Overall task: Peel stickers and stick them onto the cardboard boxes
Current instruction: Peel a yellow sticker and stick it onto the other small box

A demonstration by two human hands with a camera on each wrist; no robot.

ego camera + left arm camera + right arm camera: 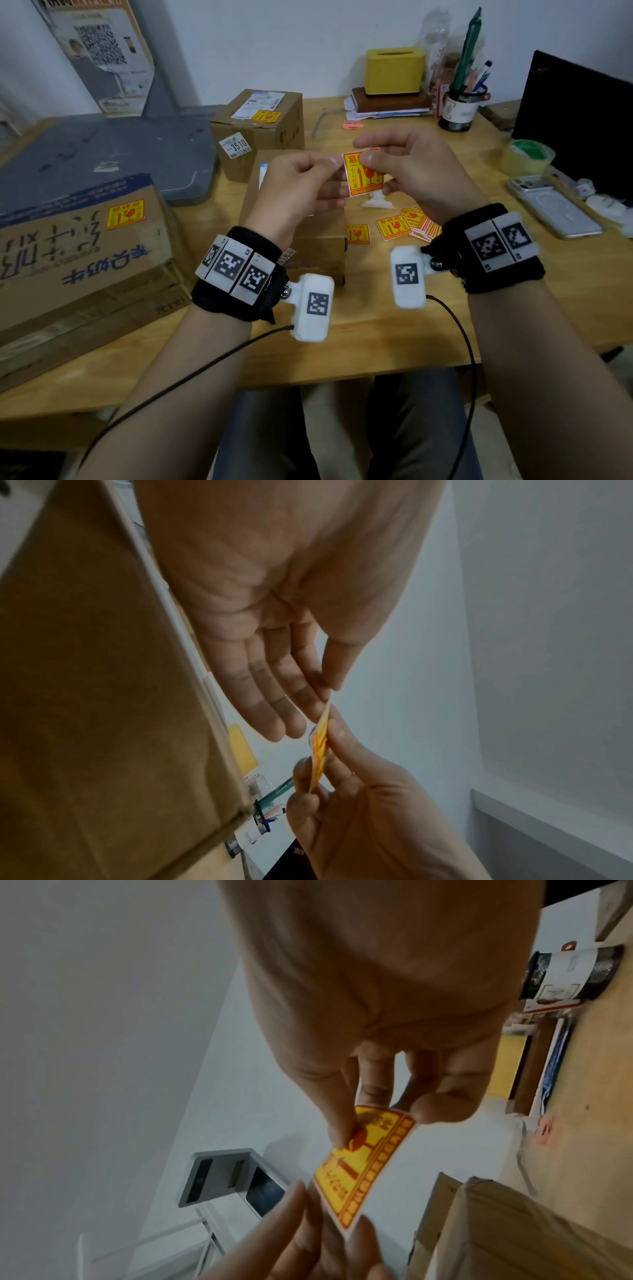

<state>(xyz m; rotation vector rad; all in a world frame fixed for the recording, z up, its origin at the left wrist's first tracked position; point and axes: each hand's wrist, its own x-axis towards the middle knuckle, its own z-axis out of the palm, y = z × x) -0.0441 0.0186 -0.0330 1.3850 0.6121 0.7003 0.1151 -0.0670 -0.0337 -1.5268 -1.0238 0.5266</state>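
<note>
Both wrists wore black marker-tagged bands, the left hand [301, 178] and right hand [404, 161] each pinching an edge of one square yellow-and-red fragile sticker [363, 173] above the small brown cardboard box [322, 246], seemingly to start its backing; a farther carton's [260, 133] tag read "3510".

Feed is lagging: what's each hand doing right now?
Left hand: pinching the left edge of the sticker with thumb and forefinger.
Right hand: pinching the same sticker, thumb on its face.

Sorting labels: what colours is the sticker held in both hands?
Yellow with red print and border; the sticker shows best in the head view.
</note>
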